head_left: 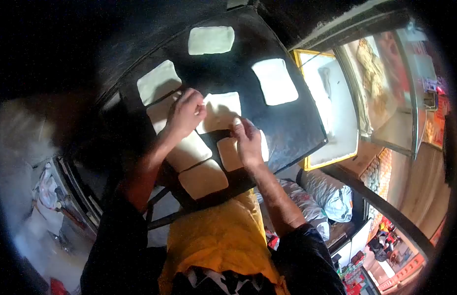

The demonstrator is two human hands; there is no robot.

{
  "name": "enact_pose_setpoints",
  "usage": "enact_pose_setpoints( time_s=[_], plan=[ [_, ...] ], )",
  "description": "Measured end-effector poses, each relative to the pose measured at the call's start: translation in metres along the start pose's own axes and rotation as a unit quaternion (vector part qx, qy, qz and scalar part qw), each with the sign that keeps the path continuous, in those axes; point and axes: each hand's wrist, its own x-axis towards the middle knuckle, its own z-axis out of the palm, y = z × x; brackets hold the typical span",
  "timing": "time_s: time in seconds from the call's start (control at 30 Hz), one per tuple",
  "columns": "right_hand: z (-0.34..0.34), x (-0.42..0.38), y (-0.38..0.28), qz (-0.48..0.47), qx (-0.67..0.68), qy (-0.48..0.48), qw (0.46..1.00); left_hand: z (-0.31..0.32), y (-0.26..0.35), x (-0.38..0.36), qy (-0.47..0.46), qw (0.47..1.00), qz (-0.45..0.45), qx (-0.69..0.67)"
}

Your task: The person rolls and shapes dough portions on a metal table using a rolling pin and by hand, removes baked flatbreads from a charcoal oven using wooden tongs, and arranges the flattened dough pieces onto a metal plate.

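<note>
Several pale, flat, roughly rectangular dough sheets lie on a dark griddle (292,123). My left hand (188,112) is closed, its curled fingertips at the left edge of the middle dough sheet (223,109). At that sheet's lower right corner, my right hand (247,140) pinches with thumb and fingers. Its palm and wrist pass over another dough sheet (230,153), hiding part of it. Beneath my left wrist and forearm lie more sheets, one dough sheet (190,151) partly covered. A further dough sheet (204,179) rests along the near edge.
Farther off on the griddle are a dough sheet (211,40) at the top, one dough sheet (275,81) at right and one dough sheet (159,82) at left. A yellow-framed white panel (336,113) and glass case (393,93) stand right. Plastic bags (329,196) sit below.
</note>
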Motion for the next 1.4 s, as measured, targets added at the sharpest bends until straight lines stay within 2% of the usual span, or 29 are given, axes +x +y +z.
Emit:
enact_pose_setpoints(
  time_s=[0.03, 0.07, 0.13, 0.17, 0.2, 0.23, 0.3, 0.37, 0.43, 0.5, 0.53, 0.57, 0.6, 0.63, 0.7, 0.73, 0.77, 0.87, 0.93, 1.0, 1.03, 1.1, 1.13, 1.17, 1.23, 1.27, 1.3, 1.37, 1.4],
  plan=[
    [0.002, -0.006, 0.011, 0.072, 0.164, 0.026, 0.983, -0.002, 0.013, -0.006, -0.019, 0.995, 0.044, -0.084],
    [0.005, -0.016, 0.012, 0.086, 0.226, 0.054, 0.969, -0.004, 0.031, -0.013, 0.015, 0.985, 0.16, -0.063],
    [0.004, -0.033, 0.007, 0.134, 0.327, 0.048, 0.934, 0.004, 0.067, -0.039, -0.027, 0.972, 0.212, -0.1],
    [0.003, -0.042, 0.001, 0.181, 0.417, 0.038, 0.89, 0.006, 0.081, -0.052, 0.011, 0.935, 0.349, -0.06],
    [-0.005, -0.05, -0.003, 0.218, 0.443, 0.008, 0.869, 0.013, 0.09, -0.073, -0.045, 0.94, 0.313, -0.127],
    [-0.015, -0.049, 0.025, 0.165, 0.552, -0.086, 0.813, -0.012, 0.124, -0.078, -0.033, 0.928, 0.347, -0.129],
    [-0.028, -0.064, 0.02, 0.154, 0.654, -0.149, 0.726, -0.035, 0.151, -0.082, -0.005, 0.927, 0.325, -0.186],
    [-0.044, -0.078, 0.013, 0.092, 0.658, -0.146, 0.733, -0.021, 0.13, -0.102, -0.021, 0.965, 0.13, -0.227],
    [-0.066, -0.1, -0.017, 0.076, 0.512, -0.046, 0.855, 0.007, 0.093, -0.11, -0.021, 0.992, 0.059, -0.106],
    [-0.086, -0.112, -0.038, -0.038, 0.394, 0.051, 0.917, 0.01, 0.083, -0.113, -0.027, 0.997, 0.063, -0.043],
    [-0.107, -0.11, -0.021, -0.14, 0.236, 0.096, 0.957, 0.013, 0.079, -0.116, -0.047, 0.998, 0.034, -0.037],
    [-0.124, -0.103, -0.006, -0.237, 0.068, 0.134, 0.96, 0.014, 0.081, -0.115, -0.041, 0.998, 0.037, -0.014],
    [-0.125, -0.1, -0.061, -0.381, -0.274, 0.169, 0.867, 0.019, 0.078, -0.113, -0.042, 0.999, 0.021, -0.001],
    [-0.127, -0.089, -0.051, -0.329, -0.35, 0.236, 0.845, 0.026, 0.075, -0.11, -0.041, 0.999, 0.005, 0.012],
    [-0.141, -0.054, -0.003, -0.23, -0.607, 0.245, 0.72, 0.036, 0.073, -0.101, -0.033, 0.997, -0.014, 0.067],
    [-0.147, -0.044, 0.024, -0.198, -0.669, 0.211, 0.685, 0.039, 0.075, -0.096, -0.025, 0.992, -0.017, 0.125],
    [-0.143, -0.049, 0.032, -0.15, -0.667, 0.197, 0.703, 0.039, 0.076, -0.093, -0.024, 0.992, -0.016, 0.126],
    [-0.117, -0.082, 0.028, -0.223, -0.588, 0.193, 0.753, 0.04, 0.075, -0.086, -0.053, 0.987, -0.013, 0.151],
    [-0.092, -0.107, 0.033, -0.237, -0.414, 0.131, 0.869, 0.045, 0.076, -0.086, -0.052, 0.988, -0.024, 0.147],
    [-0.069, -0.118, 0.045, -0.126, -0.171, 0.088, 0.973, 0.054, 0.072, -0.085, -0.041, 0.996, -0.051, 0.068],
    [-0.06, -0.118, 0.068, -0.07, -0.024, 0.095, 0.993, 0.052, 0.077, -0.087, -0.04, 0.996, -0.051, 0.068],
    [-0.052, -0.122, 0.07, 0.098, 0.299, 0.09, 0.945, 0.042, 0.102, -0.102, -0.069, 0.992, 0.014, -0.102],
    [-0.052, -0.125, 0.057, 0.158, 0.37, 0.071, 0.913, 0.025, 0.126, -0.116, -0.11, 0.98, 0.137, -0.089],
    [-0.061, -0.137, 0.037, 0.138, 0.481, -0.059, 0.864, 0.007, 0.15, -0.131, -0.145, 0.953, 0.254, -0.076],
    [-0.067, -0.137, 0.03, 0.146, 0.545, -0.1, 0.82, -0.008, 0.169, -0.141, -0.065, 0.938, 0.291, -0.179],
    [-0.067, -0.138, 0.021, 0.124, 0.614, -0.145, 0.766, -0.012, 0.161, -0.148, -0.046, 0.946, 0.248, -0.204],
    [-0.066, -0.137, 0.011, 0.123, 0.592, -0.127, 0.787, -0.017, 0.15, -0.158, -0.04, 0.968, 0.171, -0.18],
    [-0.056, -0.136, -0.021, 0.12, 0.495, -0.044, 0.86, -0.014, 0.114, -0.172, 0.006, 0.992, 0.084, -0.097],
    [-0.058, -0.135, -0.03, 0.08, 0.377, -0.043, 0.922, -0.014, 0.104, -0.181, -0.003, 0.993, 0.015, -0.113]
  ],
)
